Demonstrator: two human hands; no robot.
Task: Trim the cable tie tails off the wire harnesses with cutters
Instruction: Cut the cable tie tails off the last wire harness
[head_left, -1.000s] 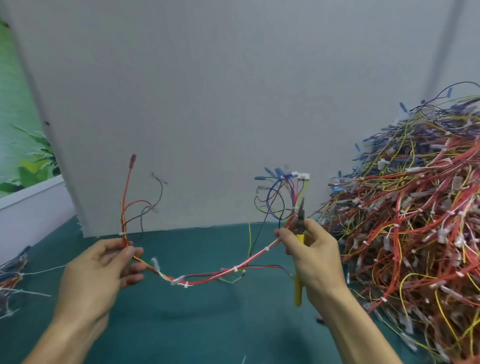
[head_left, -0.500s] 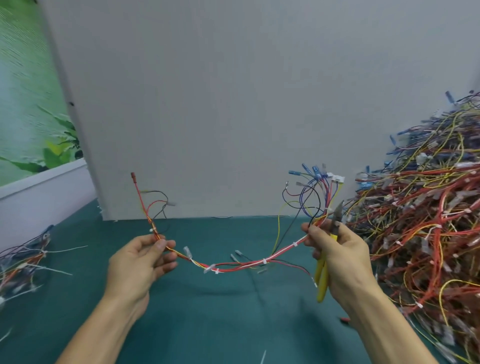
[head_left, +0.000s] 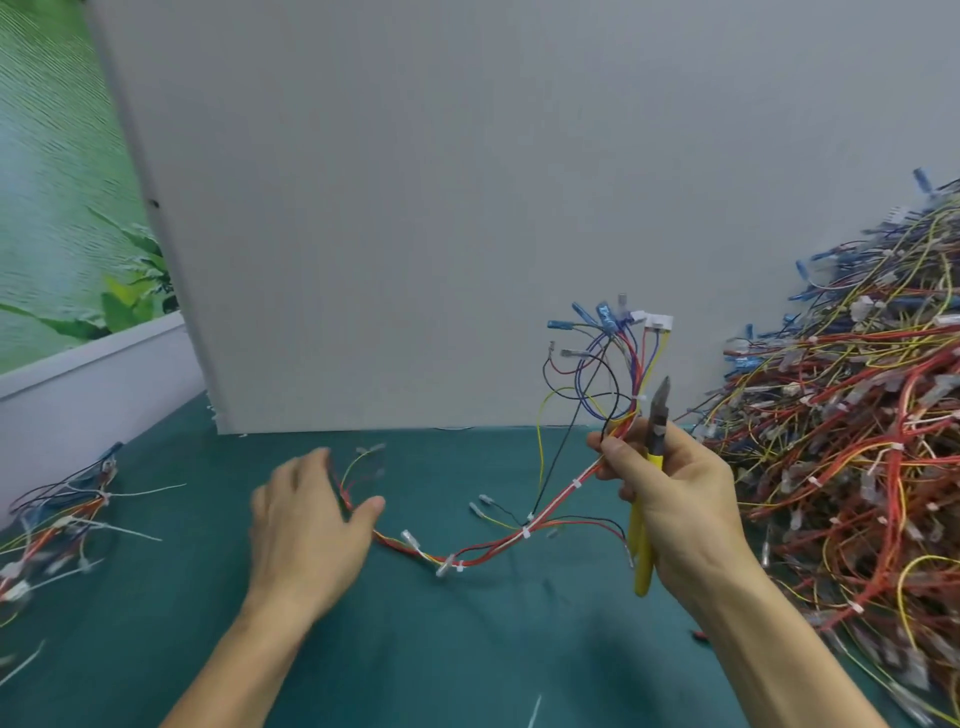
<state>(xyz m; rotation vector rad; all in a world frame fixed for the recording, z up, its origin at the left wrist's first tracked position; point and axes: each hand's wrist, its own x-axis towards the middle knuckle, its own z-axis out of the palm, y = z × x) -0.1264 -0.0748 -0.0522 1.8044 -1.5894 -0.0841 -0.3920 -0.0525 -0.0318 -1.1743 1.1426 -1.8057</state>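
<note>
Fingers (head_left: 615, 453) of right hand (head_left: 680, 501) grip yellow cutters (head_left: 642, 551) and wire harness (head_left: 498, 543); left hand (head_left: 306, 530) spread wide, blurred, over harness end at desk (head_left: 467, 654) centre.

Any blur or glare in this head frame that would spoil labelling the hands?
Head view: the left hand is motion-smeared, fingertips indistinct; the right hand and cutters are sharp; lighting is even, with no glare; the wire pile softens toward the lower right corner.

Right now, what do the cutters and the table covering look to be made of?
Cutters: dull grey metal head, by its sheen; handles in smooth yellow sleeves, likely plastic or rubber. Table covering: matte teal sheet with no glare, probably cloth or rubber mat; texture unclear.
</note>
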